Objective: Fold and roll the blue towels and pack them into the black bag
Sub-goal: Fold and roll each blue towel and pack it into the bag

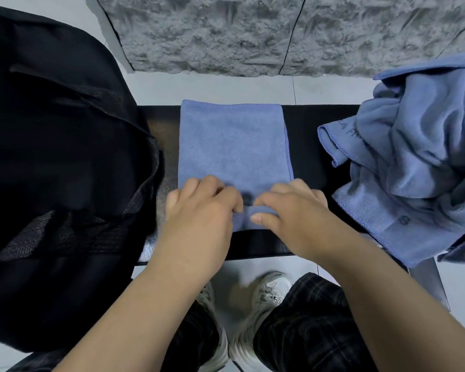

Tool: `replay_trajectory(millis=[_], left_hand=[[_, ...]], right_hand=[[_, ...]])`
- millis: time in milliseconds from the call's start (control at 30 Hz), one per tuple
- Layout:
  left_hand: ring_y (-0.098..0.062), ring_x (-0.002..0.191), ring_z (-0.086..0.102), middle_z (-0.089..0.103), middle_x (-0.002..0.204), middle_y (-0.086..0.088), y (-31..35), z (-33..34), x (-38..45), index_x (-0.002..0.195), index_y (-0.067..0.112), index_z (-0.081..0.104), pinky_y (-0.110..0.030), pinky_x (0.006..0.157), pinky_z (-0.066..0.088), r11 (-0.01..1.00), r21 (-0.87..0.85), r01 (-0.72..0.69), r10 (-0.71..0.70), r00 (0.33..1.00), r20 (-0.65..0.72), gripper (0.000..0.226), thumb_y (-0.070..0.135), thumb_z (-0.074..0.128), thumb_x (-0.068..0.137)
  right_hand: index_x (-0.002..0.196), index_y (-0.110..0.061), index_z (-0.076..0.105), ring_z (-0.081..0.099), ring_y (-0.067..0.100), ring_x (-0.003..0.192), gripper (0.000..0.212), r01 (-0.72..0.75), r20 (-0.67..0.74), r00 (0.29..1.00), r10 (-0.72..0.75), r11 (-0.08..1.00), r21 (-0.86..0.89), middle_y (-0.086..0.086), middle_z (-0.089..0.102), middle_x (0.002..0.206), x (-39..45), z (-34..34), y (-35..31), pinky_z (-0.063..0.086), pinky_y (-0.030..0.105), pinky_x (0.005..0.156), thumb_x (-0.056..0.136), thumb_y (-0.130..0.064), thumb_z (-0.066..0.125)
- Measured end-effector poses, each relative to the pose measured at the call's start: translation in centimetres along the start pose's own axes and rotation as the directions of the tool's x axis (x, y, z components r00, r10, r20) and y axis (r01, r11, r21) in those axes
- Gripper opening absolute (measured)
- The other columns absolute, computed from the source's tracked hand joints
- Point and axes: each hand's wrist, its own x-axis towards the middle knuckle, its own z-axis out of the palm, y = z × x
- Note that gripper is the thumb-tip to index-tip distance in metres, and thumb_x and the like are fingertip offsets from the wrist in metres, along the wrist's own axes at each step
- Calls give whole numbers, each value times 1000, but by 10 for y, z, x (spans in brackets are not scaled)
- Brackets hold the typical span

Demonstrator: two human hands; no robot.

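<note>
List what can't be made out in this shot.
All from the head view:
- Near end of the folded towel: covered by the left hand and right hand; how far it is rolled is hidden.
- Bag: cut off by the left edge; its inside is too dark to see.
- Towel pile: cut off at right, count unclear; its printed lettering is crumpled and unreadable.

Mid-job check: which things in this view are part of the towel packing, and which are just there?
Part of the job:
- folded blue towel on the bench, near end being rolled by left hand and right hand
- heap of unfolded blue towels, right
- black bag, left

Just there:
- black bench
- grey textured wall panel
- white shoes
</note>
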Motion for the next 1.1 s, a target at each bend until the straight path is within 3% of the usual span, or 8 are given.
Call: replay_trajectory(millis=[100, 233, 333, 533, 700, 867, 967, 1100], left_hand=[[-15, 84, 39, 52, 86, 8, 5, 1, -2, 81, 27, 62, -24, 68, 11, 998, 10, -69, 69, 998, 12, 19, 24, 72, 65], [-17, 89, 37, 44, 95, 6, 9, 7, -8, 95, 28, 51, -26, 68, 9, 994, 91, -62, 45, 983, 177, 58, 40, 85, 49], [-20, 82, 43, 50, 87, 4, 5, 10, -8, 88, 27, 57, -27, 67, 14, 997, 82, -13, 10, 999, 42, 44, 18, 83, 53], [-23, 86, 58, 63, 87, 6, 4, 11, -1, 90, 24, 68, -32, 72, 21, 994, 81, 67, -61, 996, -71, 17, 23, 73, 74], [-19, 98, 54, 62, 95, 8, 0, 10, 2, 95, 25, 66, -31, 78, 18, 992, 89, 85, -81, 995, -51, 11, 27, 58, 87], [-13, 113, 42, 54, 112, 13, 0, 8, 2, 113, 31, 57, -27, 75, 10, 991, 91, 97, -100, 995, 24, 26, 36, 38, 96], [-10, 115, 39, 50, 114, 16, 1, 3, 5, 117, 37, 47, -27, 78, 11, 991, 70, 118, -123, 990, 65, 23, 39, 41, 95], [-16, 105, 38, 46, 103, 12, 11, -4, -1, 100, 32, 50, -26, 72, 9, 998, 13, 60, -60, 998, -11, 22, 20, 58, 84]], right_hand=[[83, -33, 49, 29, 14, 105, 26, -13, -75, 997, 8, 998, -59, -10, 40, 106, 2, 3, 0, 20, 31, 84, 99, -45, 33], [82, -34, 47, 27, 13, 101, 23, -2, -88, 996, 0, 1000, -28, -10, 38, 102, 4, 7, 0, 15, 30, 77, 99, -42, 35], [95, -31, 61, 32, 14, 105, 28, -36, -152, 988, 36, 999, -2, -10, 44, 102, 6, 10, 0, 22, 31, 86, 97, -46, 38], [81, -24, 67, 44, 16, 92, 11, 45, -454, 891, 22, 990, 136, -7, 56, 87, 6, 5, -6, 26, 31, 78, 83, -34, 67], [108, -32, 49, 32, 5, 103, 39, 62, -218, 974, -59, 998, 7, -21, 39, 102, 2, 5, -9, 15, 22, 85, 77, -44, 70], [109, -29, 51, 37, 6, 98, 31, 47, -183, 982, -39, 998, 36, -16, 36, 100, 0, 3, -10, 20, 22, 80, 83, -36, 66], [107, -29, 53, 35, 6, 93, 25, 28, -109, 994, -16, 994, 103, -13, 39, 99, 0, -1, -8, 32, 28, 89, 85, -36, 64], [100, -27, 58, 45, 10, 92, 15, -21, 2, 1000, 21, 974, 225, -10, 49, 94, 2, -4, -7, 38, 35, 92, 87, -32, 62]])
